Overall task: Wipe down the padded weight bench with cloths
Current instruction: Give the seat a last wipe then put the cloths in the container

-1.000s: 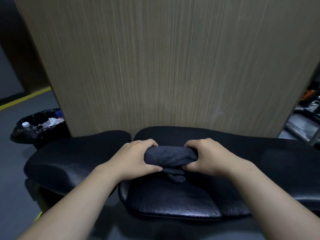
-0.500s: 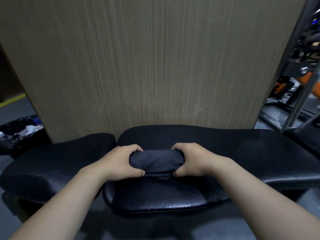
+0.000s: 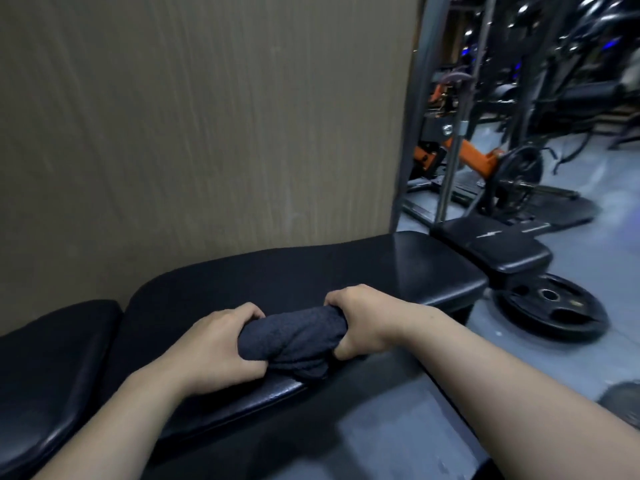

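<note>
The upper left and centre of the frame are filled by a tan wood-grain panel (image 3: 207, 116), against whose foot the padded weight bench (image 3: 311, 271) is set. The bench's black upholstery runs from the lower left edge up toward the centre right, and it is divided by a seam at lower left into a shorter pad (image 3: 52, 358) and a longer one. At the right of the frame a grey floor (image 3: 571, 358) is seen, with blurred gym machines (image 3: 485, 150) in the upper right, one of them with orange parts. A second small black pad (image 3: 498, 244) stands just beyond the bench's far end, and a black weight plate (image 3: 550, 311) lies flat on the floor beside it. Two bare forearms enter from the bottom edge and meet near the middle of the frame. A dark grey cloth (image 3: 294, 337), bunched into a thick roll, is held between the hands and is pressed onto the long pad close to its near edge. The roll's left end is gripped by the left hand (image 3: 214, 348), with fingers curled over the top and the thumb tucked beneath. Its right end is clenched in the right hand (image 3: 363, 320), the knuckles being turned upward. The middle of the roll is left exposed between the two fists, and a loose fold hangs from its underside onto the upholstery.
</note>
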Demonstrator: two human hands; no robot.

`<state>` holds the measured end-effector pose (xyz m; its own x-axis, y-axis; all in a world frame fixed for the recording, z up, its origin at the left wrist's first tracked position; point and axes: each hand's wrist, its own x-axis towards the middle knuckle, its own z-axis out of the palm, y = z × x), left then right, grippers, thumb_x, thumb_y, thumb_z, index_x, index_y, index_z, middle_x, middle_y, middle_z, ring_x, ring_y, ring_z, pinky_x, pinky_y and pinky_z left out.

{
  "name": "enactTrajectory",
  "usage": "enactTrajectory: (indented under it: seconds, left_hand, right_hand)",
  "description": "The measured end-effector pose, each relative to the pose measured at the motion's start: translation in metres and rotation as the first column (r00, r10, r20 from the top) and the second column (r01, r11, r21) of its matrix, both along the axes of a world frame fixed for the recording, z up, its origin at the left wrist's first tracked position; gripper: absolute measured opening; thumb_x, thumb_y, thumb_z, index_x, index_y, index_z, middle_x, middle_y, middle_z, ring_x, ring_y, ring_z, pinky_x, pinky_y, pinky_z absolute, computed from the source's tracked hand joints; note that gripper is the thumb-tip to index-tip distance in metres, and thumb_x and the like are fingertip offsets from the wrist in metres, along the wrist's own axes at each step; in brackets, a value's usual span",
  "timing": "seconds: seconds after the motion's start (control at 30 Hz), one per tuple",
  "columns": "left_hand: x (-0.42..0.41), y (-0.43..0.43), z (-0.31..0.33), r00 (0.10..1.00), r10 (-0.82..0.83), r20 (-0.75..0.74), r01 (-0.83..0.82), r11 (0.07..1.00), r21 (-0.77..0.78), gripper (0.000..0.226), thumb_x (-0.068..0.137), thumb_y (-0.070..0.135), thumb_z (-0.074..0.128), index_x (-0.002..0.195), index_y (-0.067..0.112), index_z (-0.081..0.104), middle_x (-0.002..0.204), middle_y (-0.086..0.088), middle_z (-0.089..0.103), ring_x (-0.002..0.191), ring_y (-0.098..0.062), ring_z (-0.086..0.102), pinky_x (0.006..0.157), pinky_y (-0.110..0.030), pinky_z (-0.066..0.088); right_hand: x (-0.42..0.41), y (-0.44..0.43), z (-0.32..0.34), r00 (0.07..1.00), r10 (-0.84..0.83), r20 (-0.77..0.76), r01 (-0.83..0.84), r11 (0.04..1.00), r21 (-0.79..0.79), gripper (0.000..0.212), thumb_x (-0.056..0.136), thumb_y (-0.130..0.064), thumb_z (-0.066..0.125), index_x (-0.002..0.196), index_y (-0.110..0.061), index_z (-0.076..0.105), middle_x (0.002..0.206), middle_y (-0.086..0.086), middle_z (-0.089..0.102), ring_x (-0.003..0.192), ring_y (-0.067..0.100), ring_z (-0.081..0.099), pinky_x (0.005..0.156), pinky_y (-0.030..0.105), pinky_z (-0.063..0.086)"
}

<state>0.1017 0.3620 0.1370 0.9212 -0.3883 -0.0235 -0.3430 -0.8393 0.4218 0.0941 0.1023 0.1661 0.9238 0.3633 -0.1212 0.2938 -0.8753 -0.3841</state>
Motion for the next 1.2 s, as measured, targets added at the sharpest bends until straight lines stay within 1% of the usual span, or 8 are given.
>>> enactTrajectory:
  seconds: [0.1,0.33,0.57,0.67,0.8,0.93,1.1,1.2]
  left_hand:
    - [0.0,-0.042,0.005,0.995,-0.099,0.025,0.099,0.995,-0.003,0.044,0.058,0.053,0.07,0.098,0.047,0.052,0.091,0.018,0.065,0.082,-0.001,0.062,0.071,-0.027,0.054]
    - [-0.001,-0.152,0.019,0.932,-0.345,0.111,0.346,0.938,0.008,0.047,0.058,0.053,0.069,0.101,0.043,0.053,0.093,0.017,0.062,0.086,-0.003,0.059,0.078,-0.028,0.049]
    - [-0.029,-0.29,0.011,0.735,-0.644,0.213,0.638,0.763,0.104,0.048,0.06,0.056,0.065,0.103,0.038,0.054,0.096,0.019,0.063,0.09,-0.006,0.058,0.082,-0.032,0.046]
    - [-0.047,-0.35,-0.002,0.643,-0.733,0.222,0.729,0.674,0.117,0.046,0.06,0.055,0.065,0.102,0.036,0.055,0.097,0.014,0.064,0.092,-0.01,0.059,0.078,-0.03,0.044]
    - [-0.075,-0.42,-0.032,0.529,-0.825,0.198,0.825,0.555,0.109,0.043,0.061,0.054,0.065,0.098,0.033,0.056,0.093,0.012,0.064,0.091,-0.014,0.059,0.079,-0.033,0.045]
    - [-0.103,-0.48,-0.077,0.417,-0.901,0.119,0.89,0.431,0.147,0.043,0.062,0.054,0.063,0.098,0.033,0.054,0.092,0.01,0.063,0.09,-0.018,0.058,0.079,-0.036,0.042]
    - [-0.146,-0.534,-0.144,0.274,-0.962,-0.005,0.95,0.27,0.158,0.043,0.067,0.047,0.068,0.101,0.027,0.05,0.095,0.005,0.06,0.089,-0.02,0.055,0.079,-0.036,0.043]
    - [-0.17,-0.551,-0.183,0.229,-0.97,-0.081,0.964,0.214,0.16,0.044,0.069,0.049,0.067,0.102,0.026,0.048,0.099,0.004,0.057,0.094,-0.021,0.053,0.087,-0.042,0.044]
  right_hand:
    - [-0.022,-0.04,0.01,0.995,-0.098,-0.031,0.099,0.994,0.035,0.031,0.066,-0.02,0.078,0.091,-0.02,0.059,0.079,-0.002,0.069,0.058,0.013,0.068,0.055,0.033,0.059]
    - [-0.089,-0.137,0.017,0.946,-0.292,0.143,0.302,0.952,-0.052,0.033,0.062,-0.03,0.076,0.084,-0.022,0.054,0.077,-0.005,0.063,0.07,0.014,0.06,0.058,0.029,0.049]
    - [-0.185,-0.24,0.002,0.819,-0.556,0.139,0.562,0.827,0.0,0.033,0.061,-0.028,0.077,0.078,-0.021,0.049,0.066,-0.007,0.06,0.055,0.004,0.059,0.047,0.024,0.044]
    - [-0.228,-0.281,-0.013,0.745,-0.653,0.134,0.657,0.754,0.022,0.033,0.06,-0.03,0.075,0.082,-0.021,0.052,0.069,-0.005,0.062,0.059,0.007,0.059,0.054,0.033,0.049]
    - [-0.278,-0.326,-0.045,0.664,-0.735,0.136,0.741,0.671,0.007,0.033,0.057,-0.038,0.071,0.081,-0.024,0.053,0.07,-0.008,0.06,0.066,0.012,0.057,0.061,0.039,0.05]
    - [-0.324,-0.356,-0.093,0.547,-0.835,0.051,0.835,0.549,0.024,0.033,0.058,-0.033,0.073,0.076,-0.02,0.048,0.065,-0.004,0.059,0.062,0.02,0.059,0.056,0.041,0.051]
    - [-0.382,-0.372,-0.157,0.458,-0.889,-0.015,0.887,0.458,-0.058,0.036,0.064,-0.035,0.074,0.081,-0.021,0.046,0.074,-0.008,0.059,0.062,0.01,0.053,0.052,0.026,0.039]
    - [-0.407,-0.377,-0.195,0.38,-0.923,-0.065,0.917,0.385,-0.108,0.035,0.064,-0.035,0.073,0.084,-0.023,0.048,0.075,-0.01,0.056,0.067,0.018,0.05,0.057,0.031,0.04]
